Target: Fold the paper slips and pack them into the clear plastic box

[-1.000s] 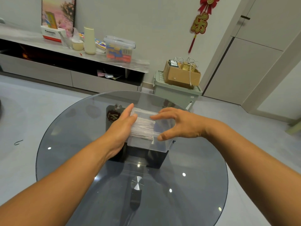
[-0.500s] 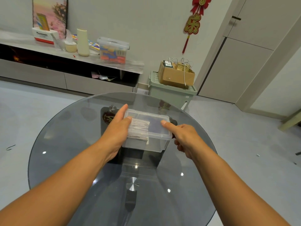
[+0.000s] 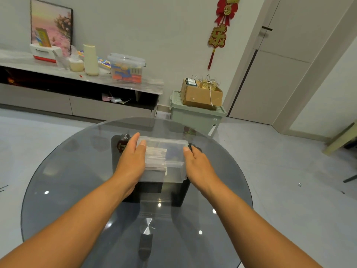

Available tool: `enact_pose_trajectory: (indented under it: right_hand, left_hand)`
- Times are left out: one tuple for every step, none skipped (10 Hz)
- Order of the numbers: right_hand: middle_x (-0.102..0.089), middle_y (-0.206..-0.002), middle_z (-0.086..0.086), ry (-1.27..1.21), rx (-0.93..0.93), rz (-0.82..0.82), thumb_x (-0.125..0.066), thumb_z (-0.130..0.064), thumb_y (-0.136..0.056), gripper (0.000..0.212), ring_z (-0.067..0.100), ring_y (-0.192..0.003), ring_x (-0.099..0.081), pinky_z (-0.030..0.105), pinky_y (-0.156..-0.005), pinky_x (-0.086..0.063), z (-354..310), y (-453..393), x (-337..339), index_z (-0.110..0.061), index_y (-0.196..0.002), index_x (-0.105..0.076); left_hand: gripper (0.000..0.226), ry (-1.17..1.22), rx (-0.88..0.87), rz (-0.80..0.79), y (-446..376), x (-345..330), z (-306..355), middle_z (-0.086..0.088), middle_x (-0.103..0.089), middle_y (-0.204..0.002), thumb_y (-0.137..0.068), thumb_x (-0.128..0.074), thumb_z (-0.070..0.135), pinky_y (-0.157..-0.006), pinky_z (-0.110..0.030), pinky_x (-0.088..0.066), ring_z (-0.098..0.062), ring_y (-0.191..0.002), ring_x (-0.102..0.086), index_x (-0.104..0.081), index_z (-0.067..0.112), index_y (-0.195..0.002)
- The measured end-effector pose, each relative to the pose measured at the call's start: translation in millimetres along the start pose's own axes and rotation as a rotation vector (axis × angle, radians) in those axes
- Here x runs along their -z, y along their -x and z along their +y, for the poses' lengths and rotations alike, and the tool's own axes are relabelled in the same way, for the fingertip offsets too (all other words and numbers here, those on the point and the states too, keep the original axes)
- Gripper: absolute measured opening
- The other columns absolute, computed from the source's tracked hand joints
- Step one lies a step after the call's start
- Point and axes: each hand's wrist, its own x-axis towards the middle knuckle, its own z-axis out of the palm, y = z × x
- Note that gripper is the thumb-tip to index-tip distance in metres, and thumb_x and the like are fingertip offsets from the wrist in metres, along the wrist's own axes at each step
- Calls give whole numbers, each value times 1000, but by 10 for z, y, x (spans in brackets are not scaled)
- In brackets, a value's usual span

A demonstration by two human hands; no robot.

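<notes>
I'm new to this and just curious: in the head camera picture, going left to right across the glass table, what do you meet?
Left hand → paper slips in the clear plastic box → right hand, all over the round glass table.

Clear plastic box (image 3: pixel 174 151) sits mid-surface (image 3: pixel 77 171), white folded paper slips (image 3: pixel 155 158) inside, hands flanking left (image 3: pixel 131 163) and right (image 3: pixel 199 165).
</notes>
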Motion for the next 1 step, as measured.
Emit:
enact_pose_trajectory:
  right_hand:
    - [-44, -152, -9, 31, -31, -52, -27, -61, -103, 60, 17, -139, -43, 37, -115, -32, 25, 76, 172, -28, -152, -40]
  left_hand:
    - [76, -174, -33, -8, 14, 46, 127, 2, -24, -165, -95, -36, 73, -120, -51, -29, -23, -148, -31, -23, 32, -157]
